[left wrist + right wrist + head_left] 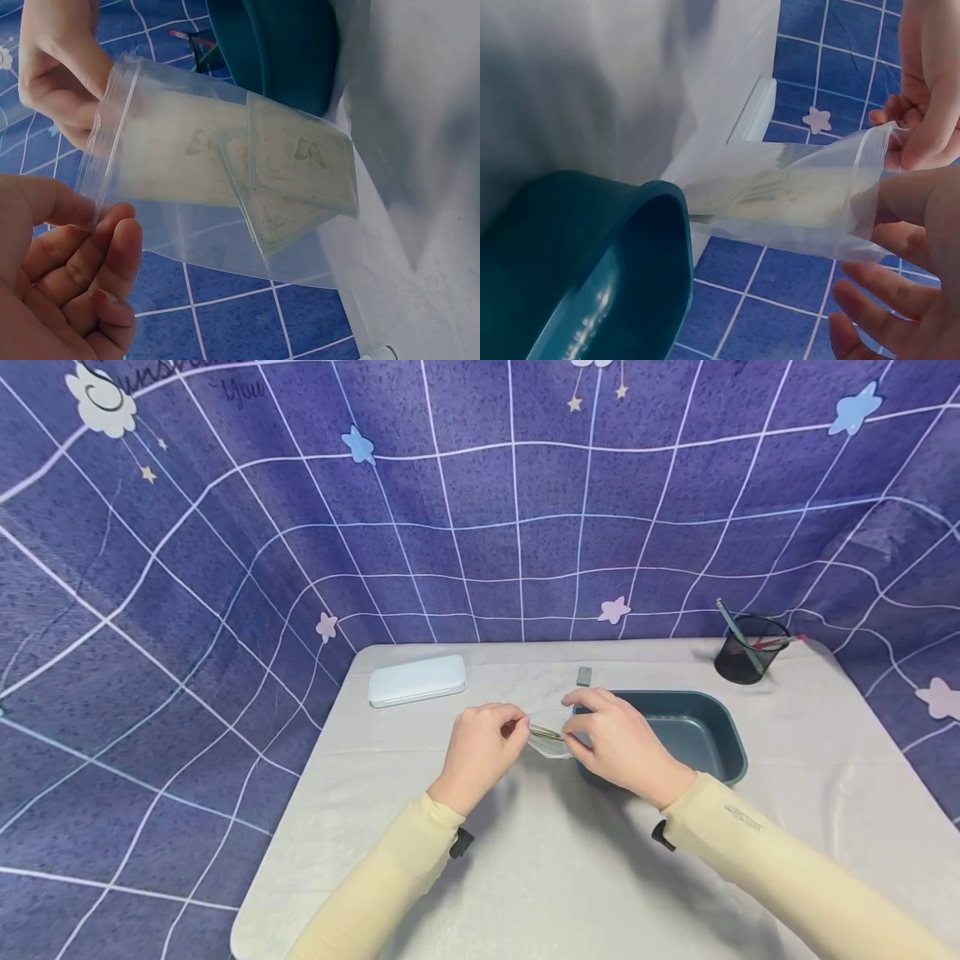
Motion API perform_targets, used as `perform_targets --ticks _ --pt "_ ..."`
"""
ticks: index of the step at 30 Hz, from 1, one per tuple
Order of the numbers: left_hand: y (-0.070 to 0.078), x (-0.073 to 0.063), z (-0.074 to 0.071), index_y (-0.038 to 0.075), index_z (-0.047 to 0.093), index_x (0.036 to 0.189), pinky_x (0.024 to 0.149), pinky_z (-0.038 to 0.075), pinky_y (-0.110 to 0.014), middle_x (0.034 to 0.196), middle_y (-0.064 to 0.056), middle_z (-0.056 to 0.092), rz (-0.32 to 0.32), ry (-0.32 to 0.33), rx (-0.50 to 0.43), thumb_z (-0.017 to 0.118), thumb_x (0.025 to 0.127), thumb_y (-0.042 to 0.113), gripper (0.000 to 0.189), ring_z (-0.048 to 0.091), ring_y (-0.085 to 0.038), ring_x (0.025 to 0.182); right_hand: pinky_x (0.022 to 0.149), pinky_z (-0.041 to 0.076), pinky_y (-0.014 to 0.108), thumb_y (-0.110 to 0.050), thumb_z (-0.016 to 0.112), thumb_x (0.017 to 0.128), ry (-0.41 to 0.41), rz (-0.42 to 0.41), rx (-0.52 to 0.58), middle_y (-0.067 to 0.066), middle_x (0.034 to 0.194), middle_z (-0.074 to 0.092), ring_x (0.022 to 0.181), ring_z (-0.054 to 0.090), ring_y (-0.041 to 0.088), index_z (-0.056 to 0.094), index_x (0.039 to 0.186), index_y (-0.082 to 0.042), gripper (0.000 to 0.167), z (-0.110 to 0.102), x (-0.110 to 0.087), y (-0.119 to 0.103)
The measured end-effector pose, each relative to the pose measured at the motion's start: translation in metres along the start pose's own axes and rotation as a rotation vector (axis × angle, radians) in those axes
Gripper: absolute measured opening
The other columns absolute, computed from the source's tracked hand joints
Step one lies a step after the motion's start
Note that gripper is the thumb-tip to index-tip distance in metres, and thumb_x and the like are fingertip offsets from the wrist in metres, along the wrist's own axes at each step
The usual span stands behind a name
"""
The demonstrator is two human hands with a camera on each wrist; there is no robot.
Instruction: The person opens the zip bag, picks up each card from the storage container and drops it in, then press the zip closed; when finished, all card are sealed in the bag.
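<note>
A clear zip-lock bag (202,234) hangs between both hands above the table, its zip strip toward the hands. Several pale square cards (304,150) with thin green edges lie inside it, fanned over one another; a small butterfly print shows on some. My left hand (486,742) pinches one end of the bag's mouth between thumb and index finger, other fingers curled loosely. At the other end my right hand (622,742) grips the mouth, its lower fingers spread off the plastic in the right wrist view. In the head view the hands hide part of the bag.
A dark teal basin (726,727) stands just right of the bag, partly behind the right hand. At the back left lies a pale flat case (417,681). A small grey block (584,676) sits behind the basin; a black mesh pen cup (738,667) holding pens stands at the back right.
</note>
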State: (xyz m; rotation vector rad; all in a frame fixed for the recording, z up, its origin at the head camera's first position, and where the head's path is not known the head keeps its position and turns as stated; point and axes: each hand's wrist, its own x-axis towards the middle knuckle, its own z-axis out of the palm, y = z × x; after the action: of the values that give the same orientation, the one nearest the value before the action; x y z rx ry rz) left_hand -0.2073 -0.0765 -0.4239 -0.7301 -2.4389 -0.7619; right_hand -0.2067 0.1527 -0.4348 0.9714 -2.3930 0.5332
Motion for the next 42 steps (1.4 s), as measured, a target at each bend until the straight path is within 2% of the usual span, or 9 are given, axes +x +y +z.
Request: perform_targets --ticks 6,11,15,18,24,29,35,42 --pt "-0.001 0.0 0.001 0.014 0.078 0.081 0.064 0.052 -0.029 0.075 0.005 0.071 0.005 -0.002 0.006 0.071 0.09 0.011 0.012 0.062 -0.008 0.066 0.088 0.055 0.047 -0.005 0.077 0.082 -0.052 0.01 -0.014 0.013 0.114 0.069 0.104 0.065 0.033 0.081 0.082 -0.013 0.009 0.006 0.01 -0.003" --pt "-0.001 0.001 0.001 0.014 0.078 0.081 0.065 0.052 -0.029 0.075 0.006 0.071 0.006 -0.002 0.009 0.071 0.089 0.01 0.012 0.063 -0.008 0.066 0.088 0.054 0.048 0.003 0.075 0.076 -0.078 -0.005 -0.026 0.013 0.111 0.071 0.105 0.065 0.034 0.078 0.075 -0.013 0.016 0.01 0.015 -0.005" --pt "0.0 0.001 0.001 0.014 0.078 0.081 0.065 0.052 -0.03 0.075 0.006 0.071 0.007 -0.002 0.009 0.071 0.089 0.01 0.012 0.063 -0.008 0.066 0.074 0.054 0.047 0.009 0.071 0.072 -0.104 0.005 -0.08 0.012 0.108 0.073 0.099 0.066 0.033 0.073 0.066 -0.014 0.024 0.009 0.018 -0.007" --pt "0.0 0.002 0.001 0.014 0.078 0.08 0.064 0.052 -0.03 0.075 0.006 0.071 0.015 0.004 0.011 0.071 0.088 0.009 0.012 0.063 -0.008 0.066 0.062 0.05 0.044 0.012 0.068 0.07 -0.123 0.022 -0.127 0.01 0.106 0.075 0.093 0.067 0.032 0.069 0.06 -0.016 0.029 0.008 0.019 -0.008" --pt "0.0 0.001 0.002 0.014 0.078 0.082 0.064 0.052 -0.03 0.075 0.006 0.071 0.018 0.007 0.017 0.071 0.088 0.009 0.011 0.063 -0.008 0.066 0.061 0.047 0.042 0.013 0.067 0.072 -0.141 0.033 -0.145 0.007 0.105 0.077 0.095 0.069 0.03 0.065 0.057 -0.019 0.035 0.006 0.018 -0.009" --pt "-0.002 0.001 0.001 0.014 0.078 0.082 0.065 0.052 -0.029 0.075 0.007 0.071 0.008 0.001 0.021 0.071 0.089 0.011 0.011 0.063 -0.008 0.066 0.067 0.051 0.043 0.007 0.072 0.079 -0.116 0.016 -0.121 0.005 0.107 0.077 0.1 0.069 0.029 0.074 0.068 -0.017 0.026 0.003 0.017 -0.011" --pt "-0.002 0.002 0.0 0.014 0.079 0.082 0.064 0.052 -0.029 0.075 0.006 0.071 0.013 0.004 0.014 0.071 0.089 0.011 0.011 0.063 -0.008 0.066 0.086 0.056 0.046 -0.002 0.077 0.085 -0.032 -0.026 -0.014 0.002 0.105 0.075 0.102 0.07 0.025 0.075 0.086 -0.013 0.011 -0.008 0.014 -0.01" --pt "-0.003 0.001 -0.001 0.014 0.079 0.082 0.064 0.052 -0.029 0.076 0.006 0.072 0.002 0.01 0.003 0.07 0.089 0.01 0.012 0.064 -0.008 0.066 0.076 0.057 0.04 -0.012 0.075 0.09 0.059 0.003 0.034 -0.004 0.095 0.072 0.087 0.069 0.017 0.074 0.097 -0.014 0.007 -0.019 0.001 -0.003"
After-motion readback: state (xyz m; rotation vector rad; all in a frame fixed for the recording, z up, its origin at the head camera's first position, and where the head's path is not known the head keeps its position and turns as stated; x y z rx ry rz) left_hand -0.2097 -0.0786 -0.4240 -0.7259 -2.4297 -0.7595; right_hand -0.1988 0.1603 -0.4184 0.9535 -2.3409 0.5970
